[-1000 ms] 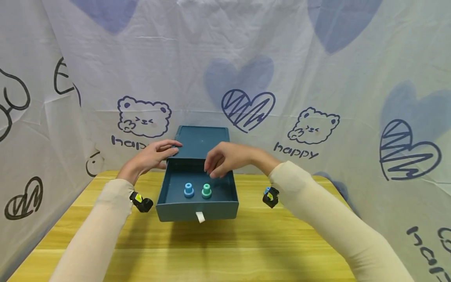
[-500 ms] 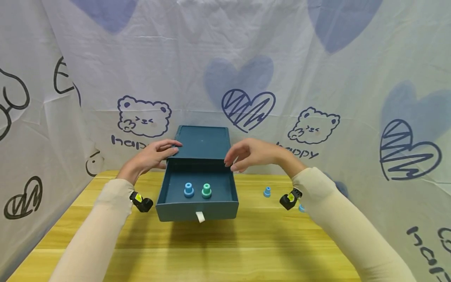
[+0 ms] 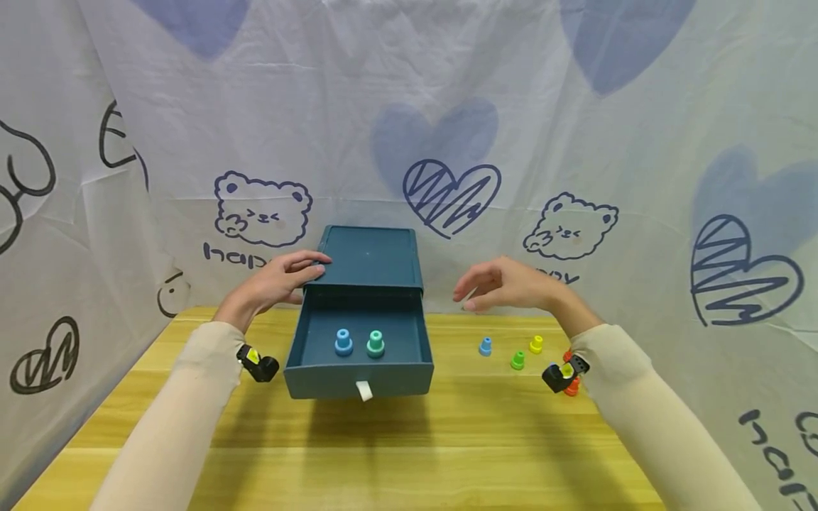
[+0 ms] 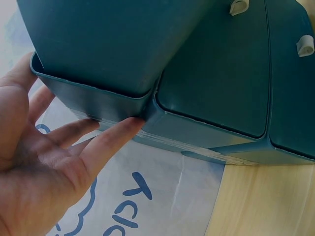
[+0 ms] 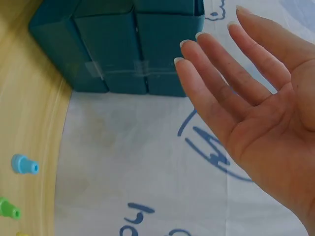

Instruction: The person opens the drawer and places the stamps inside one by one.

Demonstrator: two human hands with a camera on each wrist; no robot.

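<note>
A teal drawer cabinet point(image 3: 367, 255) stands at the back of the table with its top drawer point(image 3: 358, 382) pulled out. Inside that drawer a blue stepped peg point(image 3: 343, 343) and a teal-green one point(image 3: 375, 345) stand upright. My left hand point(image 3: 277, 280) rests against the cabinet's upper left edge. In the left wrist view its fingers point(image 4: 110, 142) spread along the side wall. To the right of the cabinet, my right hand point(image 3: 505, 285) hovers in the air. Its palm point(image 5: 275, 132) shows nothing held, and the fingers are loosely extended.
On the table right of the cabinet stand a blue peg point(image 3: 486, 347), a green peg point(image 3: 517, 360) and a yellow peg point(image 3: 536, 345). Red pegs point(image 3: 571, 387) are partly hidden behind the right wrist camera. Below the open drawer are more shut drawers point(image 4: 216, 73). A printed cloth point(image 3: 358, 142) hangs behind.
My right hand has moved from over the open drawer to the right, away from the cabinet, uncovering the pegs on the table. The left hand and both drawer pegs stay where they were.
</note>
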